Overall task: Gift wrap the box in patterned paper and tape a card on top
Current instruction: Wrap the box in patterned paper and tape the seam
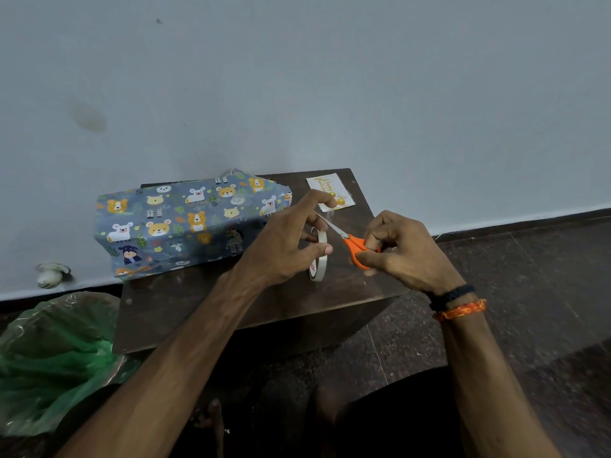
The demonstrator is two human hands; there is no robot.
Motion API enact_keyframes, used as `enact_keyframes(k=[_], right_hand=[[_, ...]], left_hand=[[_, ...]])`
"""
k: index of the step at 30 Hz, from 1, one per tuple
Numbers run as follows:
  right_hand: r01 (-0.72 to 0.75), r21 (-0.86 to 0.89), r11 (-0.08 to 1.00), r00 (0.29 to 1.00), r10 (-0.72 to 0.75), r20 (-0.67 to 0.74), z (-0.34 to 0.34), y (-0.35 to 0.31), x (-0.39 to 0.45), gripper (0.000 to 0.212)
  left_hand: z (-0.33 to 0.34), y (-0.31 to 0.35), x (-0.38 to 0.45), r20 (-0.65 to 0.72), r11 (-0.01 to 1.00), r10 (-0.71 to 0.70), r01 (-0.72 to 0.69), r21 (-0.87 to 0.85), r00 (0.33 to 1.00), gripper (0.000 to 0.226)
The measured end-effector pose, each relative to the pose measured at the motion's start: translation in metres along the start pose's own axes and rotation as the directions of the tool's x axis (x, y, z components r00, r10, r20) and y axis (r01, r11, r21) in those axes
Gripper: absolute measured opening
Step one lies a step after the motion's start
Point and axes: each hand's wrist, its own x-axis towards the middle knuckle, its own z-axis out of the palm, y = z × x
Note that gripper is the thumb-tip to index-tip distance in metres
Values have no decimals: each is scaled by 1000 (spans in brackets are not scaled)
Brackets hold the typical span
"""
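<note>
The box (185,223), wrapped in blue-grey paper with cartoon animals, lies on the left half of the small dark wooden table (185,302). A white birthday card (325,185) lies at the table's far right corner. My left hand (287,239) holds a roll of clear tape (319,256) upright and pinches a pulled-out strip between thumb and forefinger. My right hand (403,252) grips orange-handled scissors (355,247), whose blades point up-left at the stretched tape strip.
A pale blue-grey wall stands right behind the table. A green plastic bag (56,361) sits on the floor at the lower left, and a small white object (51,276) lies by the wall. Dark speckled floor extends to the right.
</note>
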Motion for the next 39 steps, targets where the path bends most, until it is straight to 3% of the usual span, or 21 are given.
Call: enact_keyframes(k=[11, 15, 20, 24, 28, 29, 31, 32, 34, 36, 39], right_hand=[[-195, 175, 965, 973, 167, 161, -5, -5, -7, 19], [-322, 8, 947, 945, 321, 60, -3, 3, -2, 27], [-471, -265, 842, 878, 477, -42, 23, 20, 10, 34], [-426, -319, 846, 904, 393, -165, 41, 16, 16, 10], [-419, -322, 849, 908, 387, -163, 48, 15, 18, 11], [-421, -275, 864, 906, 388, -167, 49, 14, 17, 9], [-413, 19, 910, 905, 413, -105, 47, 4, 12, 10], [-418, 233, 878, 903, 429, 3, 46, -4, 8, 14], [-460, 566, 684, 888, 369, 275, 44, -18, 2, 17], [-452, 646, 615, 891, 276, 360, 48, -23, 0, 19], [-383, 651, 655, 923, 248, 293, 62, -28, 0, 14]], left_hand=[[0, -2, 1, -24, 999, -46, 46, -11, 999, 70], [-1, 2, -2, -52, 992, -96, 91, -86, 994, 73], [1, 5, -2, -90, 990, -113, 105, -91, 989, 72], [4, 7, -3, -147, 994, -93, 83, -72, 985, 64], [6, 8, -3, -209, 997, -78, 75, -21, 975, 58], [7, 9, -3, -223, 997, -77, 76, -14, 972, 57], [8, 10, -4, -247, 997, -73, 71, -17, 966, 57], [9, 11, -4, -259, 998, -69, 66, -18, 963, 56], [10, 13, -5, -281, 998, -63, 58, -25, 958, 56], [12, 14, -6, -296, 997, -69, 59, -43, 953, 56], [13, 16, -6, -318, 995, -85, 66, -68, 944, 56]])
